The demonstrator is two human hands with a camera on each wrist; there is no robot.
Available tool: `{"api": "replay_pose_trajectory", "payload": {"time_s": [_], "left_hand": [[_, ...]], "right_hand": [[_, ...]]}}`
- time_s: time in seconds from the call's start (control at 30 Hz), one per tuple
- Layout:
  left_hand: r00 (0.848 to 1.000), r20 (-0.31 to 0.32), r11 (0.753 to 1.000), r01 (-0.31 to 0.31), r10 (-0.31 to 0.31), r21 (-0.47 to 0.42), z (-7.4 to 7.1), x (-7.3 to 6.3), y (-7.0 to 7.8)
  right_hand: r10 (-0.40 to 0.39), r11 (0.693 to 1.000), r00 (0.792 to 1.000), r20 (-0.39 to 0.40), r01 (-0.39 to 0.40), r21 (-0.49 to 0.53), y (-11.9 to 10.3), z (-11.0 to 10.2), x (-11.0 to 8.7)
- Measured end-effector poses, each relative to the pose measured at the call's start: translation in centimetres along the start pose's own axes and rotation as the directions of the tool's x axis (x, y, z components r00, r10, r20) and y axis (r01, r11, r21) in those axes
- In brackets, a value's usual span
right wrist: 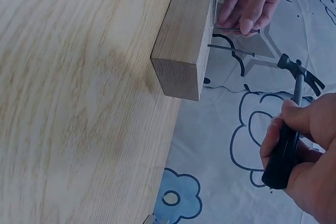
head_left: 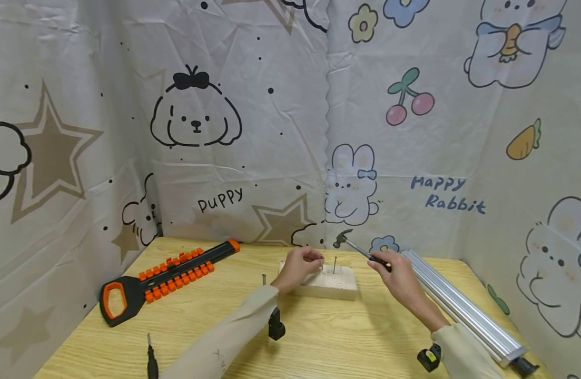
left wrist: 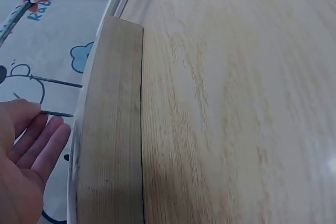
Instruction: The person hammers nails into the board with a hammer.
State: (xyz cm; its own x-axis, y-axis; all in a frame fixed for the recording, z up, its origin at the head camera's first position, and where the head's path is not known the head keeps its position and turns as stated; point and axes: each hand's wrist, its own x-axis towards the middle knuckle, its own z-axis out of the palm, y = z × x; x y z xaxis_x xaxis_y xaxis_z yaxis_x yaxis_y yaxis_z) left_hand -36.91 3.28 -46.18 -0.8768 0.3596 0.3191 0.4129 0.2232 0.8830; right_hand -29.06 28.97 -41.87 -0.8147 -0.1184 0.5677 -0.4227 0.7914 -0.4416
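Observation:
A pale wooden block (head_left: 330,290) lies on the table, one nail (head_left: 335,265) standing upright in its top. Just left of that nail, my left hand (head_left: 297,269) pinches a second nail (left wrist: 56,114) between thumb and fingers, its point right at the block's top face in the left wrist view. My right hand (head_left: 398,276) grips a claw hammer (right wrist: 286,156) by its black handle. The hammer's head (head_left: 342,238) is raised, above and to the right of the standing nail in the head view.
An orange-and-black rack (head_left: 176,277) lies at the left, near a black-handled screwdriver (head_left: 151,363). Along the right edge stretches a long silver metal bar (head_left: 461,302). A small upright metal piece (head_left: 264,279) shows beside my left wrist. Printed cloth (head_left: 281,131) hangs behind the table.

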Motion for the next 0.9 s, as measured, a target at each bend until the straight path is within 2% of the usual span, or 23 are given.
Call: {"api": "replay_pose_trajectory", "payload": {"time_s": [0.1,0.23,0.33,0.63,0.9], "left_hand": [[1.000,0.008,1.000,-0.004,0.004,0.004,0.3,0.2,0.0],[0.999,0.014,0.998,-0.050,0.049,0.036,0.8,0.4,-0.2],[0.997,0.005,0.997,-0.077,0.076,0.027,1.0,0.3,-0.3],[0.997,-0.039,0.998,-0.070,0.070,-0.001,1.5,0.0,-0.5],[0.994,-0.061,0.996,-0.092,0.091,-0.021,1.9,0.2,-0.6]], "right_hand": [[0.002,1.000,1.000,0.000,-0.002,-0.003,-0.1,0.0,0.1],[-0.003,1.000,1.000,-0.015,0.003,-0.015,-0.2,0.0,0.1],[-0.009,1.000,1.000,-0.024,0.009,-0.025,-0.3,0.0,0.1],[-0.022,1.000,1.000,-0.008,0.022,-0.019,-0.3,0.1,-0.1],[-0.037,0.999,0.999,-0.025,0.036,-0.039,-0.2,0.3,-0.2]]}}
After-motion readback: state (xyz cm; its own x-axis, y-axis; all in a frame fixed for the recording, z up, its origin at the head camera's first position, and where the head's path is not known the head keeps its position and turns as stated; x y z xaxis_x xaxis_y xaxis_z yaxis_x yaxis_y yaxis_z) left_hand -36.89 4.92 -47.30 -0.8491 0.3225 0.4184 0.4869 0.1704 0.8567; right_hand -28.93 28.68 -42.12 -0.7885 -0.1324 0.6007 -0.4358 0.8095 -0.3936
